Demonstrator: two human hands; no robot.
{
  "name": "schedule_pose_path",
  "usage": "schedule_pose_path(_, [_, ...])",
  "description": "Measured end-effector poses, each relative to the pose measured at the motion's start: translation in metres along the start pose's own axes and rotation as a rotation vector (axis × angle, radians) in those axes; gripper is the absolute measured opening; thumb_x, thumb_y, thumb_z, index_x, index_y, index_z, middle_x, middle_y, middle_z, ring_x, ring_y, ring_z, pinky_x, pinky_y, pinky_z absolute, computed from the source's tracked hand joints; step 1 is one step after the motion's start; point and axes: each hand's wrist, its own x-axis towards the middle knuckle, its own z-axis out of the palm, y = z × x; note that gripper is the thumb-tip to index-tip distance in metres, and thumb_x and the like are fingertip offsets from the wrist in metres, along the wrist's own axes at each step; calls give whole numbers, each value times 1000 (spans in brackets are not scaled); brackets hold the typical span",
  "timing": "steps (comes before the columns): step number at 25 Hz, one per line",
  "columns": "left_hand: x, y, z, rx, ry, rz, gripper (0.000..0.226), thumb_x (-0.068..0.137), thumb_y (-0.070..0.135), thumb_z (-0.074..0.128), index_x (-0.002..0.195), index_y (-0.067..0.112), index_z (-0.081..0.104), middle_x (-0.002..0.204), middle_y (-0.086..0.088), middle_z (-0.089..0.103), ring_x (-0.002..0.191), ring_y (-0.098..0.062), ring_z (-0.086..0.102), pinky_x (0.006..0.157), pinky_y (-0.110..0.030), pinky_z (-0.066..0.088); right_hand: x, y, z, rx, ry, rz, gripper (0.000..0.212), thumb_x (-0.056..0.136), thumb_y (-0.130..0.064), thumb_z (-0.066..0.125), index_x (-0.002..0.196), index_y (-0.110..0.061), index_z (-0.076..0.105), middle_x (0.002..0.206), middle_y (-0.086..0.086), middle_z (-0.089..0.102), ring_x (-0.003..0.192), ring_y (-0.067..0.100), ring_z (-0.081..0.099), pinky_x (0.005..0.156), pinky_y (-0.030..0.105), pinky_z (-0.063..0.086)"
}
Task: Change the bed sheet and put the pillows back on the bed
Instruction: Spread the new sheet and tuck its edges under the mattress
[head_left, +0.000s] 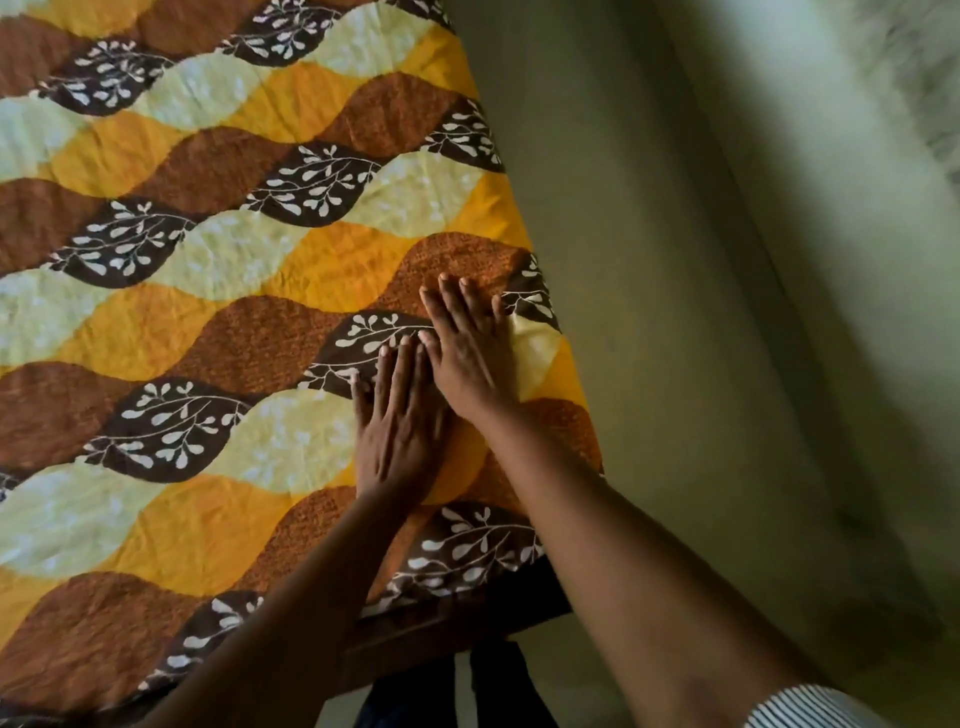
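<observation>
A bed sheet with wavy orange, brown, pale yellow and dark leaf-print patches lies spread over the bed, filling the left and middle of the head view. My left hand lies flat on the sheet near the bed's right corner, fingers straight. My right hand presses flat on the sheet just beyond it, close to the right edge, fingers straight and together. The two hands touch side by side. No pillows are in view.
A pale green wall runs along the bed's right side. The dark wooden bed frame shows under the sheet's near edge. My legs stand on a pale floor at the bottom.
</observation>
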Motion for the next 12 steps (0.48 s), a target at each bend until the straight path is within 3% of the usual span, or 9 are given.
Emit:
schedule_pose_path(3, [1, -6, 12, 50, 40, 42, 65, 93, 48, 19, 148, 14, 13, 156, -4, 9, 144, -17, 2, 117, -42, -1, 8, 25, 9, -26, 135, 168, 67, 93, -58, 19, 150, -26, 6, 159, 0, 1, 146, 19, -2, 115, 42, -9])
schedule_pose_path(6, [1, -8, 13, 60, 63, 57, 65, 93, 47, 23, 148, 12, 21, 155, -7, 18, 144, -18, 6, 117, -40, -2, 11, 42, 1, 194, 230, 467, 79, 87, -67, 29, 150, -20, 16, 155, 7, 22, 142, 24, 23, 112, 40, 22])
schedule_pose_path(8, [1, -9, 13, 48, 57, 59, 66, 92, 47, 25, 148, 11, 23, 155, -7, 20, 144, -18, 7, 117, -40, -2, 7, 50, -9, 374, 149, 616, 80, 86, -64, 42, 147, -16, 22, 149, 9, 36, 132, 27, 39, 101, 35, 35])
schedule_pose_path(12, [0, -10, 12, 35, 29, 69, 67, 92, 48, 24, 148, 11, 23, 155, -8, 20, 144, -19, 7, 117, -42, -1, -26, 71, -23, 534, -96, 627, 77, 82, -61, 53, 142, -17, 31, 136, 10, 51, 122, 31, 49, 94, 32, 39])
